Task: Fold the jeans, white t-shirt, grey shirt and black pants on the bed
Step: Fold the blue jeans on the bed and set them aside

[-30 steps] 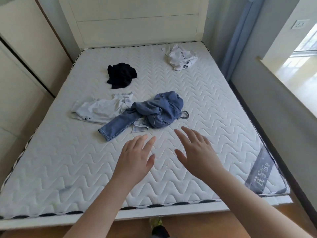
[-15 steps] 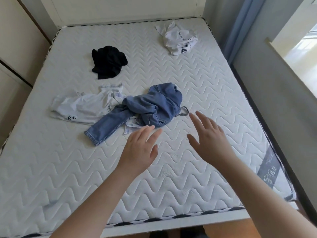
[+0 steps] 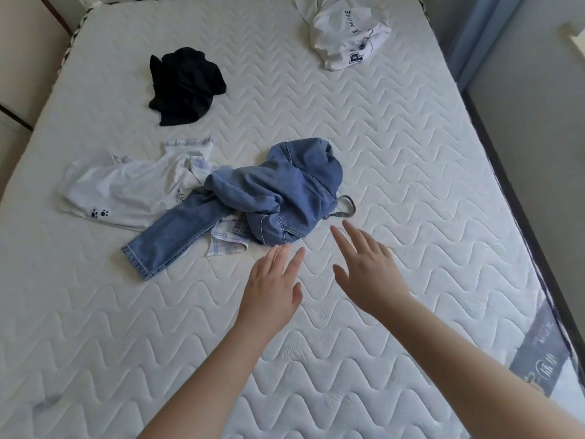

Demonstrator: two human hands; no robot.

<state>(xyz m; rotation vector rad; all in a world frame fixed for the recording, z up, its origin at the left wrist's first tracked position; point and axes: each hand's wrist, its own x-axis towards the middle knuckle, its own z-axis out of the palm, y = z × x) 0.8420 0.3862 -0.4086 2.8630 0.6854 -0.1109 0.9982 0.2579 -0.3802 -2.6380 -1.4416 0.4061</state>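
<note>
Left hand: my left hand [image 3: 272, 288] is spread, empty, just short of the jeans [image 3: 253, 201].
Right hand: my right hand [image 3: 367, 270] is spread too, near the grey loop [image 3: 346, 206].
Jeans: bunched mid-bed [image 3: 411, 153], one leg toward me, overlapping the grey shirt [image 3: 126, 185].
Others: black pants [image 3: 183, 85] and white t-shirt [image 3: 346, 30] lie well apart.
Approach: I'd find the waistband, lift clear, then shake flat.

A cream wardrobe [image 3: 22, 58] with dark trim stands along the bed's left edge; a blue curtain [image 3: 474, 36] and grey wall [image 3: 538, 137] flank its right edge, daylit.
</note>
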